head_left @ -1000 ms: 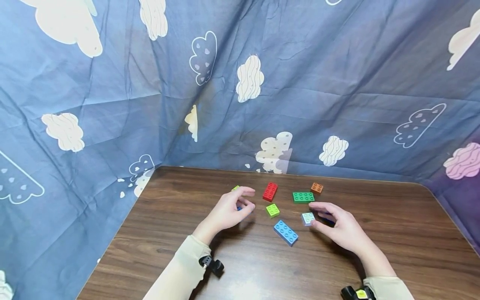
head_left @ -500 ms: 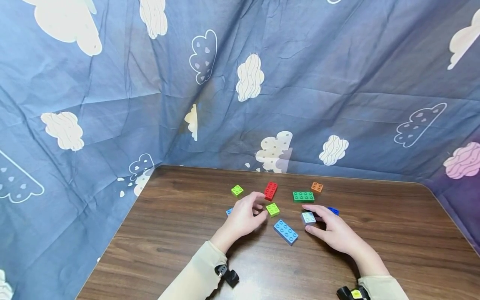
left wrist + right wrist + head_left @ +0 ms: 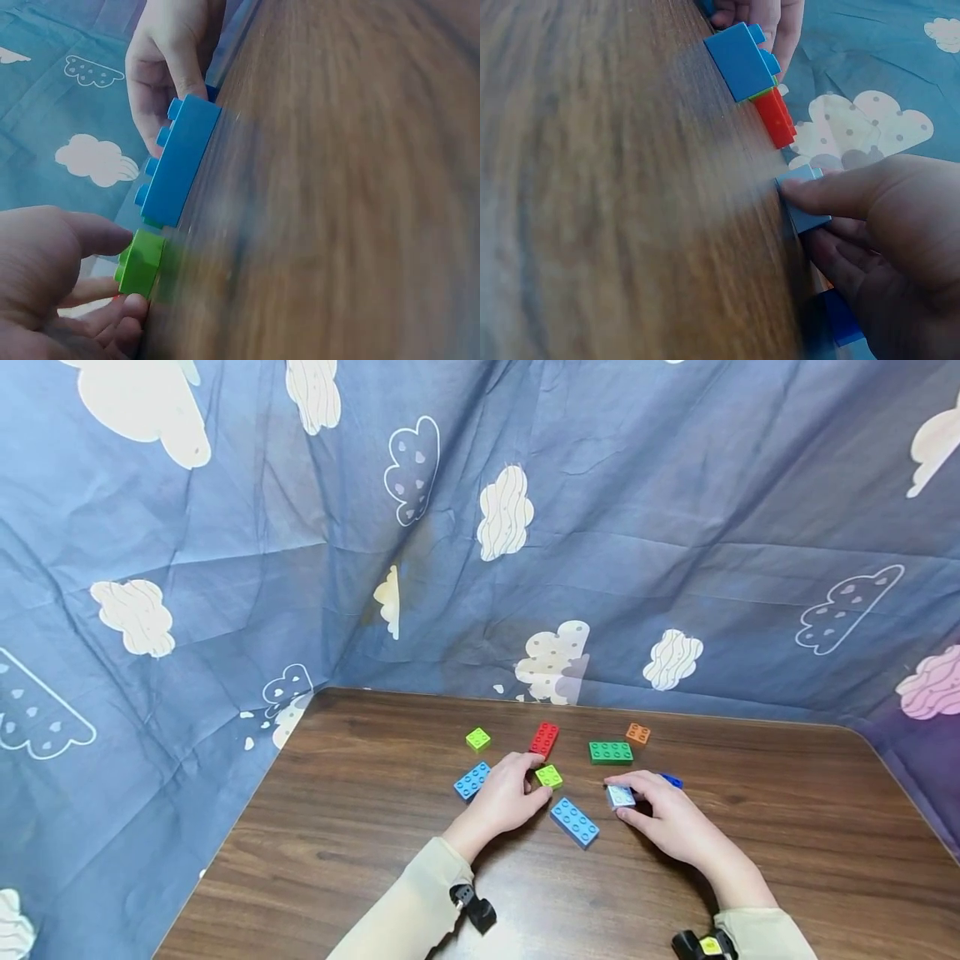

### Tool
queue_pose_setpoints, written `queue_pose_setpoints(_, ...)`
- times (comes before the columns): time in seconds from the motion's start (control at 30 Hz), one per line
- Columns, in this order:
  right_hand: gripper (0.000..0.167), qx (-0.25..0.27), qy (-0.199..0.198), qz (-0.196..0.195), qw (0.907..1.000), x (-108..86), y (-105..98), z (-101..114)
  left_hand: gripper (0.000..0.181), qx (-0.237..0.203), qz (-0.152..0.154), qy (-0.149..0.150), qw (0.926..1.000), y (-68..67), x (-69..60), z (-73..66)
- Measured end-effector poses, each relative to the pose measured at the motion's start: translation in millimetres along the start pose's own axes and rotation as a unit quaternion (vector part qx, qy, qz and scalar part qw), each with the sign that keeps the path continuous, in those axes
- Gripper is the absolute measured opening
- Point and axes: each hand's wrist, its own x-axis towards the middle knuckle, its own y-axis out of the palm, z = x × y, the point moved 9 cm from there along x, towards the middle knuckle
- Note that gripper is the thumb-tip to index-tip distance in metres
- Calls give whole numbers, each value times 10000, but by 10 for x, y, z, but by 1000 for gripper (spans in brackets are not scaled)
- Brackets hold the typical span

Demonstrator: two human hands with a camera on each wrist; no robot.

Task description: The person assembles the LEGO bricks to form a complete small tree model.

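In the head view my left hand [image 3: 504, 797] has thumb and index finger at opposite sides of a small lime brick [image 3: 549, 777]. The left wrist view has that lime brick [image 3: 142, 262] pinched at the fingertips of my left hand [image 3: 37, 270]. My right hand [image 3: 667, 817] grips a small light blue brick [image 3: 620, 796], which stands on the wooden table. Up close in the right wrist view, the thumb of my right hand [image 3: 900, 225] presses one side of the light blue brick [image 3: 807, 216]; its far side is hidden by the fingers.
A blue brick [image 3: 574, 822] lies between the hands, another blue one [image 3: 472, 781] left of my left hand. Behind are a red brick [image 3: 545, 737], a green one [image 3: 611, 752], a brown one [image 3: 638, 733] and a second lime one [image 3: 477, 739]. A dark blue piece [image 3: 672, 781] lies behind my right hand.
My left hand has moved right, from over the left blue brick to the lime brick, uncovering the pieces on the left. My right hand has shifted slightly left and closed around the light blue brick.
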Motion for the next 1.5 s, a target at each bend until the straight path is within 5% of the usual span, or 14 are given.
queue_pose_setpoints(0.3,37,-38,42,-36,10000,73,34,27,33,-54,-170,-252,9995,66,38,18)
queue_pose_setpoints(0.63,38,158,119,-122,9997,219,135,42,32,-255,-100,150,9995,111,75,48)
queue_pose_setpoints(0.97,41,870,304,-807,9925,376,154,31,35,-551,-142,263,9980,141,131,133)
queue_pose_setpoints(1.23,49,2062,1234,-921,9663,430,283,-54,36,-482,-114,343,9982,144,145,140)
queue_pose_setpoints(1.5,49,2891,1418,-1244,9385,425,323,-51,39,-584,-112,325,9977,142,173,142)
